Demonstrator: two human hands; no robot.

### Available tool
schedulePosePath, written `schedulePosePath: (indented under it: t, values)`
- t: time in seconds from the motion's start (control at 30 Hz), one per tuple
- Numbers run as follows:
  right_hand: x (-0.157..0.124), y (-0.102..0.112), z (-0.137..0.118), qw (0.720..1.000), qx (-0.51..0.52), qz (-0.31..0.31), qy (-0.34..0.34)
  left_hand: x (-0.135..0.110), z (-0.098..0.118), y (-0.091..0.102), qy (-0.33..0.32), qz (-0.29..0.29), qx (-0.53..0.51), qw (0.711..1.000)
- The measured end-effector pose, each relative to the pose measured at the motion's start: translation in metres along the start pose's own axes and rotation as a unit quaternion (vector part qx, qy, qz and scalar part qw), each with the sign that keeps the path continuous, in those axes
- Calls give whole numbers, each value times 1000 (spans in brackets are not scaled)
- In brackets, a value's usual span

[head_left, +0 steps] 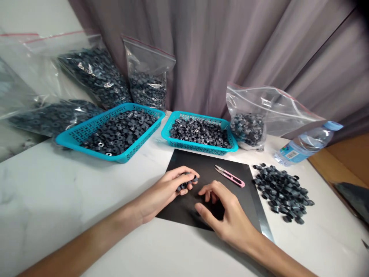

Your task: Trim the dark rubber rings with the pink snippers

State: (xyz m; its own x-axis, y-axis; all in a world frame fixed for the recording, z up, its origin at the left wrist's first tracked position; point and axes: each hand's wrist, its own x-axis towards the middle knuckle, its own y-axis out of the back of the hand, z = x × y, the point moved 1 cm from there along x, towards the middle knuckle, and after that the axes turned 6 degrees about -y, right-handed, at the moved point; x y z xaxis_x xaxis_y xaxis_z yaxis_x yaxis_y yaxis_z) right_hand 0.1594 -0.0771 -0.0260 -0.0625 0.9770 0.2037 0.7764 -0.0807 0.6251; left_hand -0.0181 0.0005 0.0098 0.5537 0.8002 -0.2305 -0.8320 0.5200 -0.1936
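Observation:
My left hand (167, 190) rests on a black mat (230, 200) with its fingers curled around several small dark grey rings (187, 182). Just to its right, my right hand (223, 213) hovers over the mat, fingers bent and slightly apart, with nothing visible in them. Pink thread snips (230, 177) lie on the mat beyond the right hand. A loose heap of the same dark rings (281, 190) sits on the white table to the right of the mat.
Two turquoise baskets (86, 130) (173, 139) full of dark rings stand behind the mat. Several zip bags of rings (148, 82) (249, 127) lean at the back and left. A water bottle (308, 144) lies at the right. Curtains hang behind.

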Motion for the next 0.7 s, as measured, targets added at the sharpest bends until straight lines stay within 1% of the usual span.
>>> schedulePosePath:
  t: [0.1,0.17,0.23,0.3,0.37,0.53,0.63,0.7]
  values:
    - [-5,-2,3,998,-51,-33,11,1,1,2,0,4,3,1000]
    - [-8,-4,5,996,-64,-46,28,0,1,2,6,2,7,1000]
    - [-9,-6,7,996,-58,-52,41,-1,1,2,9,-3,12,1000]
    - [-8,-7,8,998,-32,-47,37,-3,1,2,11,-6,18,1000]
    - [-6,-6,8,999,5,-28,28,-4,2,0,15,-6,17,1000]
    - [-1,-1,7,994,73,66,37,-7,4,-1,26,6,0,1000]
    - [1,0,10,989,105,102,18,-7,7,-2,33,-8,67,997]
    - [2,1,11,986,123,112,9,-7,7,-4,25,-17,129,991]
